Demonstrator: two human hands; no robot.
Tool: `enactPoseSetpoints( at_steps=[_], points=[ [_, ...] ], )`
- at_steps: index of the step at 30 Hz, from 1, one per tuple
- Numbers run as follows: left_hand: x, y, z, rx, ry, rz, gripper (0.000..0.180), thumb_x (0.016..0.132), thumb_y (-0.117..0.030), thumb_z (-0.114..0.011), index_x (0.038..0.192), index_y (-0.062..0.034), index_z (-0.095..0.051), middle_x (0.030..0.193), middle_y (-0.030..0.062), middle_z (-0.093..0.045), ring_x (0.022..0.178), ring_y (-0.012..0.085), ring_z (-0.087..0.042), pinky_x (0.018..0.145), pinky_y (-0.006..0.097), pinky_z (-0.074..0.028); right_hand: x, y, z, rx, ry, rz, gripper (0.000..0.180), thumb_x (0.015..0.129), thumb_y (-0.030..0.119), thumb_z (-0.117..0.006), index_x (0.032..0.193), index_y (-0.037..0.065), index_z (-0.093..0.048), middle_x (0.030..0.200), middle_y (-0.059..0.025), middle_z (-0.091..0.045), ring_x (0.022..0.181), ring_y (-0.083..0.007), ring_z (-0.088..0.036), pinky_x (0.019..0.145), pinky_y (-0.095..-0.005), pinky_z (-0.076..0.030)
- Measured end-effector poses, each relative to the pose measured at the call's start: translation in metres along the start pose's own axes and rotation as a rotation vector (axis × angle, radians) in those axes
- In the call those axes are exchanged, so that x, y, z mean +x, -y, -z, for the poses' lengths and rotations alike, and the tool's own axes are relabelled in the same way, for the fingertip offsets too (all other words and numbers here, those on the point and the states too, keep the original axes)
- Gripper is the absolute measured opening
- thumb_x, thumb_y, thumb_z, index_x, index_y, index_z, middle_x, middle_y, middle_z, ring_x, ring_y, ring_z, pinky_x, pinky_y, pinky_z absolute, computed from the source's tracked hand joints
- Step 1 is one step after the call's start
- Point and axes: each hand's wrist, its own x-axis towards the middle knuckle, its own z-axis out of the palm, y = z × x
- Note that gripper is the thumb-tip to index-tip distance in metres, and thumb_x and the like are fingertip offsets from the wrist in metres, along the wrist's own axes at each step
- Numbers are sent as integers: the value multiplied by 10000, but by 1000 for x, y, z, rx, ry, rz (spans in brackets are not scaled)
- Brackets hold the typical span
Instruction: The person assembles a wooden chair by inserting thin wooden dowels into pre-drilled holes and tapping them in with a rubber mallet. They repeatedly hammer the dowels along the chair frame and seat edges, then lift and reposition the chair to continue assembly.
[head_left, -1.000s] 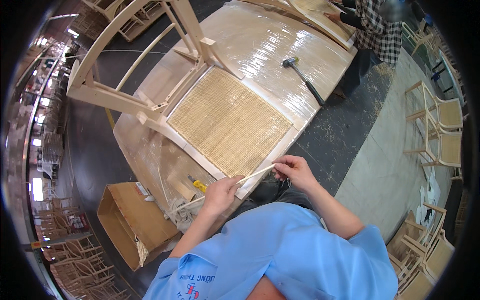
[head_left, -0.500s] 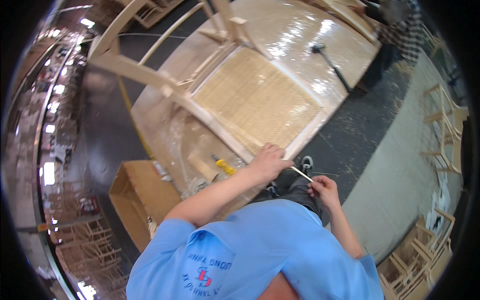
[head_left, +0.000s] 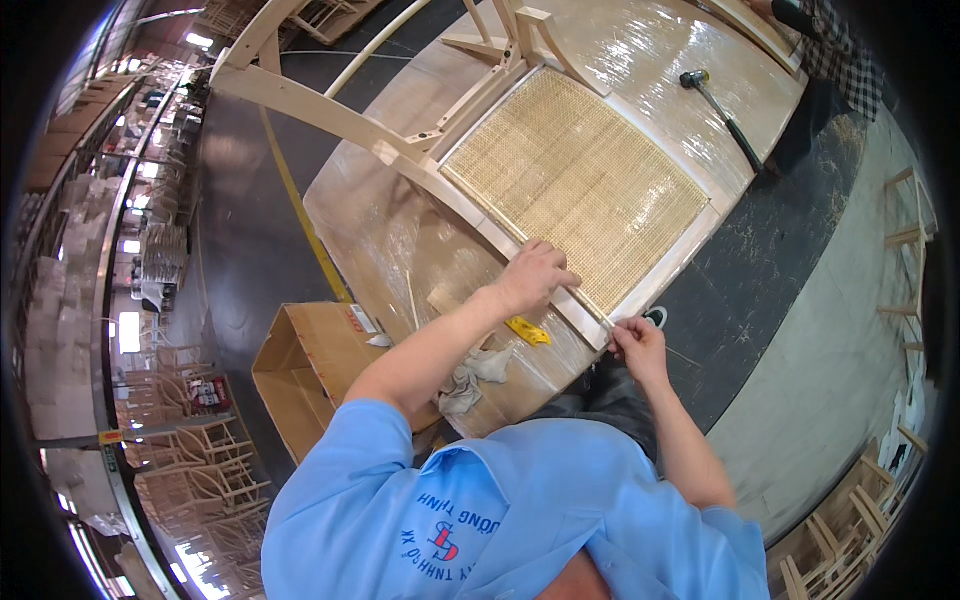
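Your left hand [head_left: 535,278] lay palm down on the near rail of the chair [head_left: 470,205], just below the centre of the frame, its fingers bent over the edge where the cane seat [head_left: 580,180] met the wood. It pressed rather than gripped. Your right hand [head_left: 638,345], lower and to the right, was pinched shut on the end of a thin pale strip [head_left: 607,322] at the seat's near corner; how much of the strip ran into the groove could not be made out.

The chair lay tipped on the plastic-wrapped table [head_left: 660,60], its legs pointing to the upper left. A yellow tool [head_left: 527,331] lay just below your left hand, a rag [head_left: 470,372] lower down by your forearm, and a hammer [head_left: 722,108] well apart at the upper right. An open carton [head_left: 300,365] stood on the floor at the lower left.

The risk, as I judged it, sat at that corner. A pull too sharp or off line could have snapped the strip or lifted it out of the groove, and frayed the cane edge. The slick wrap might have let the chair slide if your left hand eased off. The yellow tool lay close enough to be knocked off the table.
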Motion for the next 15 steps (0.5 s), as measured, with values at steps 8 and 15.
enactPoseSetpoints(
  at_steps=[8, 15],
  points=[
    [4, 8, -7, -56, 36, -115, 351, 804, -97, -679, 1092, -271, -779, 993, 22, -619, 1046, 245, -584, 962, 418, -421, 18, -12, -28, 10, -79, 129, 109, 948, 48, -662, 1013, -38, -678, 762, -54, -681, 613, -106, -625, 550, -250, -510],
    [-8, 9, -18, -143, 36, -122, 368, 796, -77, -686, 1097, -263, -786, 1005, 34, -602, 1012, 256, -577, 930, 410, -430, -12, -29, 19, -36, -289, 85, 192, 946, 75, -685, 1107, -30, -692, 797, -47, -689, 641, -94, -624, 581, -256, -537]
  ],
)
